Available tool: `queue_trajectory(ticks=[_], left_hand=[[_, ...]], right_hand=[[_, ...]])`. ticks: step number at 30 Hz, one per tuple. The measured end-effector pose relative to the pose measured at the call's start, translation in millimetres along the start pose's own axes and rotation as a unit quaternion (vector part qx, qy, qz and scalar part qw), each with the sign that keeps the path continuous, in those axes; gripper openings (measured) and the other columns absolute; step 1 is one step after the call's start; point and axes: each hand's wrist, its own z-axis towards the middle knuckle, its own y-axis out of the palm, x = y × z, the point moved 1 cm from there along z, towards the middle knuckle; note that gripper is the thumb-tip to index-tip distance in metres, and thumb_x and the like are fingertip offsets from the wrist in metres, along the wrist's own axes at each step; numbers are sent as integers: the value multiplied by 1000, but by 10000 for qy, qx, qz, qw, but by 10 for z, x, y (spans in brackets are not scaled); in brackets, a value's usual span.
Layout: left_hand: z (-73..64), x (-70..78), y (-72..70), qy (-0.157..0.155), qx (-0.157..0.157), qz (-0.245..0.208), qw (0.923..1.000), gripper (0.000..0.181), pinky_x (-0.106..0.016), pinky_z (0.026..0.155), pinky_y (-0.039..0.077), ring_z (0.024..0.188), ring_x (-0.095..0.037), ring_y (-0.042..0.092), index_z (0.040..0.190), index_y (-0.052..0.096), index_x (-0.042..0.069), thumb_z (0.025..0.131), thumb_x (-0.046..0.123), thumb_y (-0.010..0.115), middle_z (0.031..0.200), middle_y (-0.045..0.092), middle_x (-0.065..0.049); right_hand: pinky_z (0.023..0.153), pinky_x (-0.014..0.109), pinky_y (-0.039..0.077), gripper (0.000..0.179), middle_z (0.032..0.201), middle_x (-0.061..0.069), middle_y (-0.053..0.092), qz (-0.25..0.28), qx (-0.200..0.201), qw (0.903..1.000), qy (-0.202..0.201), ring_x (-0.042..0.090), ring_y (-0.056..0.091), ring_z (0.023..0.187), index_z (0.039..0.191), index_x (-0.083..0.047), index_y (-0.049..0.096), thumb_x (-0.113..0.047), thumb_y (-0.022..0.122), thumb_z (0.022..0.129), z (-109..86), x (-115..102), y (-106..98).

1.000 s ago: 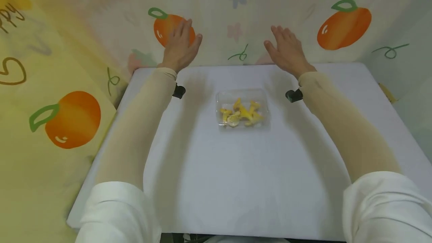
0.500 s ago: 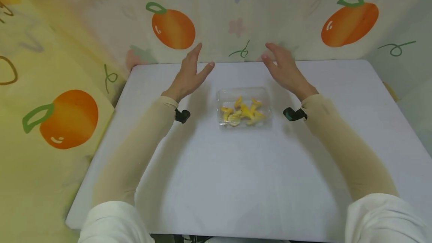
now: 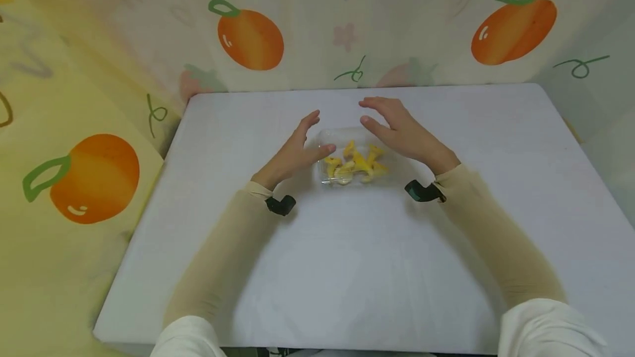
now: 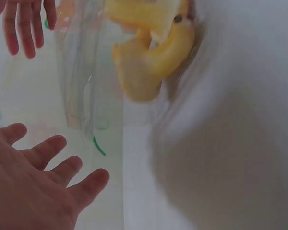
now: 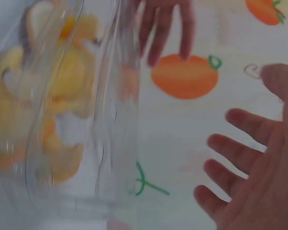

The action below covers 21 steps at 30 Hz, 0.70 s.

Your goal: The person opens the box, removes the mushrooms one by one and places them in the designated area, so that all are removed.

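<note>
White-covered table (image 3: pixel 317 269), extending in front of and beneath a clear plastic box (image 3: pixel 342 136) that holds several curved yellow pieces (image 3: pixel 363 164), with left hand (image 3: pixel 292 158) at the box's left, right hand (image 3: pixel 409 135) at its right, both with fingers loosely extended and parted, and orange-printed cloth (image 3: pixel 307 32) behind it.
</note>
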Motion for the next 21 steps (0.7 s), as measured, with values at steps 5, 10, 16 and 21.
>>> queue_trajectory(ticks=[5, 10, 16, 21], left_hand=[[-11, -34, 192, 117, -286, 632, 9975, 117, -61, 123, 23, 158, -23, 9, 162, 6, 37, 75, 68, 77, 170, 11, 4], [-72, 55, 221, 265, -359, 1407, 9890, 129, -64, 124, 17, 160, -26, -6, 163, 0, 29, 71, 65, 83, 172, -3, -2], [-173, 153, 262, 119, -548, 1804, 9820, 132, -69, 122, 16, 159, -33, -9, 164, -7, 23, 74, 60, 83, 171, -9, -13], [-220, 195, 334, 217, -453, 1856, 9813, 130, -69, 122, 17, 158, -39, -6, 163, -8, 18, 78, 58, 81, 170, -9, -18]], right_hand=[[123, 60, 21, 57, 162, 9, 35, -494, -567, 9970, -189, 33, 23, 153, 149, -15, 49, -43, 59, 101, -77, -90, 114], [121, 64, 24, 55, 158, 16, 41, -1170, -698, 9901, -351, 40, 29, 150, 145, -13, 54, -34, 67, 96, -138, -163, 205], [122, 64, 23, 67, 158, 19, 40, -1800, -1072, 9770, -403, 43, 30, 149, 149, -13, 49, -37, 73, 91, -250, -237, 264], [124, 61, 20, 71, 159, 20, 38, -2099, -1339, 9682, -251, 41, 29, 150, 152, -13, 45, -41, 72, 92, -315, -270, 304]])
